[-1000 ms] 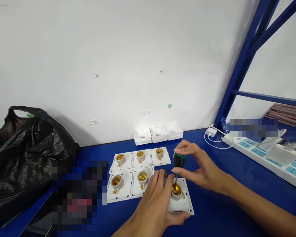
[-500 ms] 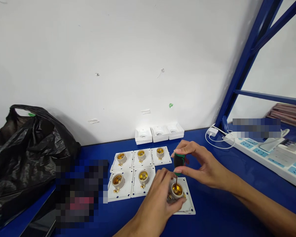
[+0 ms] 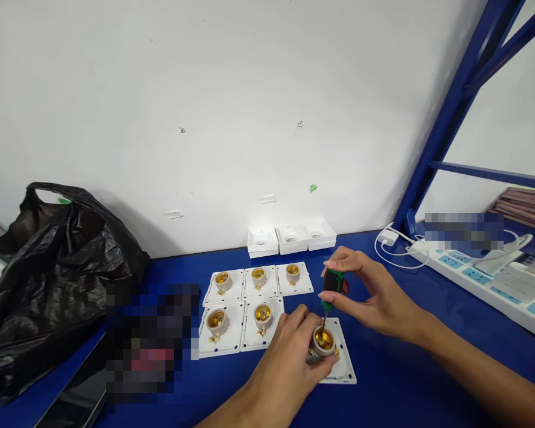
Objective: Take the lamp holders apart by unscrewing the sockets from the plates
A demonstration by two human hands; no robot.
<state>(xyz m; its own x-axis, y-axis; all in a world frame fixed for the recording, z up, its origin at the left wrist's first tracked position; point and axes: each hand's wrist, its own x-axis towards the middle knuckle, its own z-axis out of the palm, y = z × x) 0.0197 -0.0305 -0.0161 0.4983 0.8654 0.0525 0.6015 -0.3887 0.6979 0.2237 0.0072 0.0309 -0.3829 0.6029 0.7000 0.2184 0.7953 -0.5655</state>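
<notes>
My right hand (image 3: 361, 291) grips the black-and-green handle of a small screwdriver (image 3: 333, 282). Its shaft points down into the brass interior of a round lamp socket (image 3: 323, 340), tilted a little to the right at the top. That socket sits on a square white plate (image 3: 344, 356) on the blue table. My left hand (image 3: 292, 356) closes round the socket, thumb at the front and fingers behind; part of the plate is hidden beneath it. Left of it lie several more white plates (image 3: 232, 345) in two rows, each bearing a lamp socket (image 3: 263, 315) with brass terminals.
Three white square boxes (image 3: 291, 239) stand against the wall. A black plastic bag (image 3: 71, 267) fills the left side, with a dark flat device (image 3: 74, 386) before it. At right, a white power strip (image 3: 481, 279) with cables lies beside a blue metal frame (image 3: 446, 119).
The screwdriver handle has tilted slightly to the right, its tip still inside the socket. Both hands keep their hold. The whole view has shifted slightly.
</notes>
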